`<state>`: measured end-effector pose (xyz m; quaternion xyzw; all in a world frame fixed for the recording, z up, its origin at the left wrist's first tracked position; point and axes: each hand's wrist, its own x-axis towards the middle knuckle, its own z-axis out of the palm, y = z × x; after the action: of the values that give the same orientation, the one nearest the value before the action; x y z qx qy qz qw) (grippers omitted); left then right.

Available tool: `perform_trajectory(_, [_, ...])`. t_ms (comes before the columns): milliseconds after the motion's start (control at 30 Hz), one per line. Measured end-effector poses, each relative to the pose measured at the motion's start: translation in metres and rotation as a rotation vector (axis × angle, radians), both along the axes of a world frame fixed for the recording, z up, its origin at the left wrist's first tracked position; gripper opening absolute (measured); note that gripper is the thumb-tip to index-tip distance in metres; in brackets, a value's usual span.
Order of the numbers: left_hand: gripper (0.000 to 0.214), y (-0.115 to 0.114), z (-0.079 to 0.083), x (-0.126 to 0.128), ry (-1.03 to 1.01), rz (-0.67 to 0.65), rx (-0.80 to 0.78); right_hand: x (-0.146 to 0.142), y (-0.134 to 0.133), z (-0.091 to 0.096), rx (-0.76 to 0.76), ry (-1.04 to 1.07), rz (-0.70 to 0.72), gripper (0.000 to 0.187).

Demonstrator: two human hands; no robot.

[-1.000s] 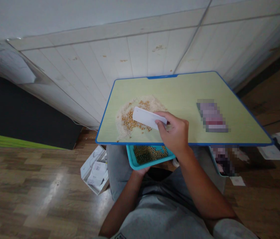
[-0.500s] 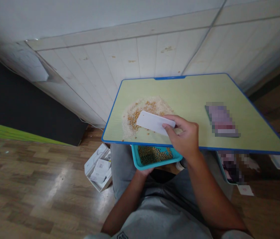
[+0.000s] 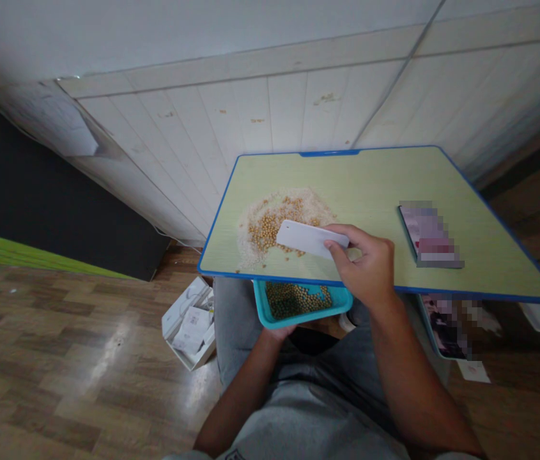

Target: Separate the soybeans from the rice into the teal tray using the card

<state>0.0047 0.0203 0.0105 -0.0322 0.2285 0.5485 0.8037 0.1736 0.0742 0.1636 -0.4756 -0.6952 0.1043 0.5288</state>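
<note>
My right hand (image 3: 370, 262) pinches one end of a white, flat scraper-like piece (image 3: 310, 239) with a small hole at its far end. The piece is tilted over a pile of yellow soybeans (image 3: 264, 228) mixed with pale rice-like grains (image 3: 250, 255). Below the board's near edge, my left hand (image 3: 280, 331) holds a turquoise plastic basket (image 3: 308, 315) from underneath, its fingers mostly hidden by the basket. Many soybeans (image 3: 293, 299) lie inside it, and the board covers part of its far rim.
The pale green board (image 3: 370, 179) has a blue edge and stands against a white panelled wall (image 3: 231, 115). A phone-like object (image 3: 427, 233), blurred out, lies on its right. On the floor at left sits an open white box (image 3: 190, 326) holding papers.
My right hand has drawn the white piece slightly right and toward me, uncovering more of the soybeans on the board. My left hand and the basket stay nearly where they were.
</note>
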Motion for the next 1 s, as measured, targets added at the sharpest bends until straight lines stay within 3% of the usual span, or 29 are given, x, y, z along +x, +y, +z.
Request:
perform_trajectory(267, [0.063,-0.001,-0.003,0.000,-0.017,0.010,-0.061,-0.001,-0.001,-0.001,0.014,-0.066,-0.001,0.025])
perform_trajectory(667, [0.065,0.000,-0.005,-0.003,-0.019,-0.017,-0.028,0.001,0.001,-0.004,-0.033,-0.027,0.037,0.023])
perform_trajectory(1000, [0.061,0.001,0.006,0.000,0.095,0.006,-0.001,-0.002,-0.003,-0.004,-0.063,-0.008,0.127,0.023])
